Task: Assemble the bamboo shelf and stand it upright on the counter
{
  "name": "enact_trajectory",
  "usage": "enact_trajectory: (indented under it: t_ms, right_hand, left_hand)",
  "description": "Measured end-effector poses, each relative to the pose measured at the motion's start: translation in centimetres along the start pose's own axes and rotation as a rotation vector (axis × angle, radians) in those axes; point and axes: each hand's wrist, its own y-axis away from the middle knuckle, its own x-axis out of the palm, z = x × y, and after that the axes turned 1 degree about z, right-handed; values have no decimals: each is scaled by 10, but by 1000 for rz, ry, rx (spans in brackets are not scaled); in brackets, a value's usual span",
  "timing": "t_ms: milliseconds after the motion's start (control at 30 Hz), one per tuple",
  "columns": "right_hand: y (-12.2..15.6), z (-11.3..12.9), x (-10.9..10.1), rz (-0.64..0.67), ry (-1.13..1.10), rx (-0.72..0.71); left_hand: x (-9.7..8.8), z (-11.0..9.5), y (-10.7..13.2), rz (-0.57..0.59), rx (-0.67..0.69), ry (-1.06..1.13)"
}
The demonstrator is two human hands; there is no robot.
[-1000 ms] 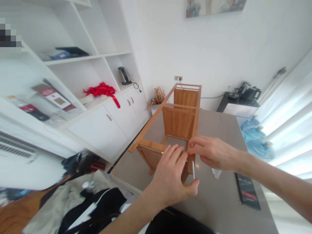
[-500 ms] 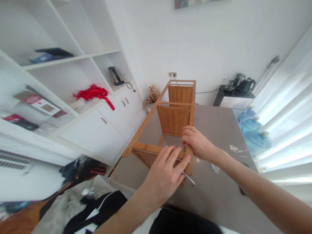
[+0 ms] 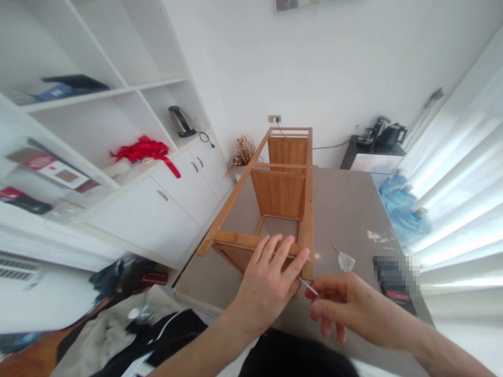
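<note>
Lying palm down, the person's left hand (image 3: 267, 280) stretches its fingers, slightly parted, over the near rail of a slatted wooden rack frame (image 3: 308, 220); its thumb is tucked out of sight, so I can't tell whether it pinches anything. From under that hand pokes a slim metal rod (image 3: 308, 286), perhaps a hex key, and the right hand (image 3: 353, 309) has its thumb and fingers drawn into a narrow gap about the free end; whether they grip it or merely brush it, I can't tell from here. A pale screw head (image 3: 308, 258) shows at the rail joint, right by the left fingertip. If the rod is seated in a fastener I can't see, a sideways push at its end could make it slip out or chew the socket, and a loose grip could drop it. Leaning hard on this one corner might also rock the frame, which stands on a grey tabletop (image 3: 338, 209), near its front edge. Just right of the frame lie a small clear plastic bag (image 3: 346, 261) and a tiny screw-like piece (image 3: 335, 247), easily swept away by a careless forearm. Farther out, red ribbon (image 3: 145, 152) spills off the white shelving, and blue water jugs (image 3: 404, 214) sit beside the curtain (image 3: 463, 173).
</note>
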Motion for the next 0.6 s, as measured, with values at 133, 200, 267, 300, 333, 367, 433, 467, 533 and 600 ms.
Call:
enact_trajectory:
  t_ms: [133,200,267,300,333,367,433,467,533,600]
  right_hand:
    - [1,12,-6,-109,142,-66]
    - [8,20,-18,-205,303,-195]
    - [15,28,-30,-328,454,-306]
    - [16,32,-35,-354,504,-333]
    - [15,36,-40,-361,536,-345]
    - [13,39,-43,-356,552,-346]
    - [6,43,-48,-356,555,-354]
    - [2,44,-51,-370,554,-366]
    - [-6,46,-56,-405,570,-397]
    - [-12,48,-64,-425,604,-432]
  left_hand:
    - [-4,2,0,34,1,72]
    - [-8,4,0,51,-3,124]
    - [-13,6,-2,51,-28,163]
    - [-15,7,-3,51,-42,178]
    - [-17,8,-5,58,-48,193]
    - [-18,9,-6,72,-50,211]
    - [-18,12,-10,101,-49,252]
    - [-17,13,-13,111,-51,272]
    - [-14,17,-19,108,-56,297]
    - [-9,23,-28,88,-56,305]
